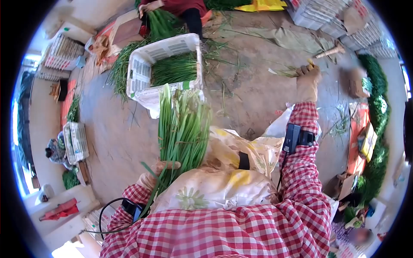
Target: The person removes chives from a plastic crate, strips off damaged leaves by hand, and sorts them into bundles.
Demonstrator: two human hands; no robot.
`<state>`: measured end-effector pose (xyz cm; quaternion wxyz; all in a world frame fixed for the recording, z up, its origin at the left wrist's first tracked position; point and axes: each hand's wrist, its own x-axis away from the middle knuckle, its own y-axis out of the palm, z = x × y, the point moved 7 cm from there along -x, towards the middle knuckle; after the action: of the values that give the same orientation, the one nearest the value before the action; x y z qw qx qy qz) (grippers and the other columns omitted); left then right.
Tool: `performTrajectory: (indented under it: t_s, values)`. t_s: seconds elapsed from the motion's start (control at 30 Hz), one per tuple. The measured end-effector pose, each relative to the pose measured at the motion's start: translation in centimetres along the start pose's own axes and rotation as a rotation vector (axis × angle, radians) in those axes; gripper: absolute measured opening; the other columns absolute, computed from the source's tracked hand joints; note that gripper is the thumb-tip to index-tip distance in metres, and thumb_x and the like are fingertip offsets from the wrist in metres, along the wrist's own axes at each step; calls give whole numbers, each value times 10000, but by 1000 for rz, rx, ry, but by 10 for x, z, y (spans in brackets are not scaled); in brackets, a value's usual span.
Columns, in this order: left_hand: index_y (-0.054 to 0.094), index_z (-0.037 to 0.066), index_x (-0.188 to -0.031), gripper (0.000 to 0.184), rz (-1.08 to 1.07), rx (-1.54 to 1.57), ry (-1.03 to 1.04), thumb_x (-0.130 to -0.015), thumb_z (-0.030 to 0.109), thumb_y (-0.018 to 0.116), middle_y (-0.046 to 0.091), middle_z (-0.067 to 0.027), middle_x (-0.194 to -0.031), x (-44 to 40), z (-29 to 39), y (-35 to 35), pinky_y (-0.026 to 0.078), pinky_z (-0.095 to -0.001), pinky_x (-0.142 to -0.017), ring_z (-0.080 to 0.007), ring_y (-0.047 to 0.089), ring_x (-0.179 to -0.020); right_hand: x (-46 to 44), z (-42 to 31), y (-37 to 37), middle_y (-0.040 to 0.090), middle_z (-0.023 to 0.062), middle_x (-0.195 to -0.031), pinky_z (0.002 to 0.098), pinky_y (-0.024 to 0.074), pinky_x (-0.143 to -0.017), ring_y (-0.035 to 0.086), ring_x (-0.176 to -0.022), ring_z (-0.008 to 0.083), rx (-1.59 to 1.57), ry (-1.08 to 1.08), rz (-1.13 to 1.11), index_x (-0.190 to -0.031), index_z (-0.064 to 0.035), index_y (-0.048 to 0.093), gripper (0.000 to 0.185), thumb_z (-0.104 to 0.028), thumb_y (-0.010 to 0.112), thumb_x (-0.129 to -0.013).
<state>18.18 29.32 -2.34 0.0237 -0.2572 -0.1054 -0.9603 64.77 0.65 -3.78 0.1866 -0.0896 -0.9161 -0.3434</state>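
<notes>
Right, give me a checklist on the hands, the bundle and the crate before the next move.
1. Left hand gripping the green bundle: ok, closed around its lower part.
2. Bundle neat: not ok, a few leaves stray near the hand.
3. Right hand empty: cannot tell; it is stretched out over the floor, fingers curled.
4. White crate upright: ok, with cut greens inside.
5. Floor free of loose stalks: not ok, some lie scattered.

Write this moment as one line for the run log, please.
left hand: gripping green bunch | right hand: outstretched, grip unclear | crate: ahead, greens inside
</notes>
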Motion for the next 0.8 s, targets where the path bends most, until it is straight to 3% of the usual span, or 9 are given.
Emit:
performTrajectory:
  t_s: [0.17, 0.2, 0.27, 0.3, 0.37, 0.53, 0.63, 0.77, 0.8]
  values:
    - [585, 14, -1115, 443, -21, -194, 61, -751, 212, 741, 616, -60, -1063, -18, -19, 7, 464, -309, -843, -175, 583, -948, 140, 14, 11, 623, 22, -786, 203, 395, -514, 518, -607, 79, 429, -19, -446, -978, -72, 591, 215, -266, 586, -886]
    - [587, 20, -1111, 422, 75, -78, -19, -764, 216, 727, 617, -58, -1063, -22, 25, 44, 465, -306, -839, -181, 587, -939, 178, 19, 25, 644, 71, -919, 213, 452, -633, 569, -704, 99, 605, 64, -499, -1034, -66, 576, 277, -278, 627, -864]
    - [594, 50, -1035, 298, 258, -180, -10, -822, 250, 651, 623, -33, -996, -29, 30, 48, 478, -306, -810, -191, 599, -880, 216, 35, 47, 644, 85, -999, 304, 482, -780, 626, -879, 185, 732, -272, -714, -1102, -35, 545, 471, -281, 740, -750]
    - [593, 50, -1033, 297, 212, -177, -26, -822, 251, 650, 623, -33, -994, -31, 28, 46, 478, -306, -809, -191, 599, -879, 235, 31, 54, 651, 127, -952, 367, 489, -768, 639, -844, 266, 1097, -439, -776, -1088, -42, 569, 531, -323, 762, -680]
    - [592, 52, -1029, 294, 61, -110, -72, -823, 254, 649, 622, -32, -990, -45, 23, 45, 479, -306, -807, -189, 599, -877, 231, 49, 38, 648, 166, -873, 402, 491, -743, 631, -817, 330, 1463, -163, -822, -1001, -55, 625, 492, -363, 750, -638]
    - [590, 55, -1018, 288, -103, -54, -167, -824, 261, 645, 621, -30, -980, -67, 18, 28, 482, -306, -802, -185, 598, -872, 235, 46, -13, 645, 178, -797, 426, 496, -689, 628, -787, 344, 1533, -43, -861, -884, -52, 665, 454, -420, 730, -626]
    - [588, 57, -1011, 284, -138, -29, -213, -825, 265, 643, 621, -29, -974, -80, 23, 9, 483, -307, -800, -182, 598, -869, 237, 63, -7, 642, 179, -763, 420, 498, -687, 633, -766, 337, 1726, -162, -759, -815, -39, 674, 383, -384, 713, -655]
    - [586, 60, -1003, 280, -193, -2, -250, -827, 271, 640, 620, -28, -966, -100, 28, 12, 485, -307, -796, -179, 598, -865, 231, 28, -32, 641, 197, -800, 402, 481, -680, 616, -751, 355, 1403, 46, -584, -875, -33, 675, 344, -333, 675, -709]
    - [586, 61, -1000, 278, -211, 1, -253, -827, 272, 639, 620, -27, -965, -105, 29, 18, 485, -307, -795, -178, 598, -864, 234, 24, -46, 658, 169, -809, 378, 472, -666, 623, -730, 288, 1201, 181, -556, -944, -39, 673, 349, -317, 666, -735]
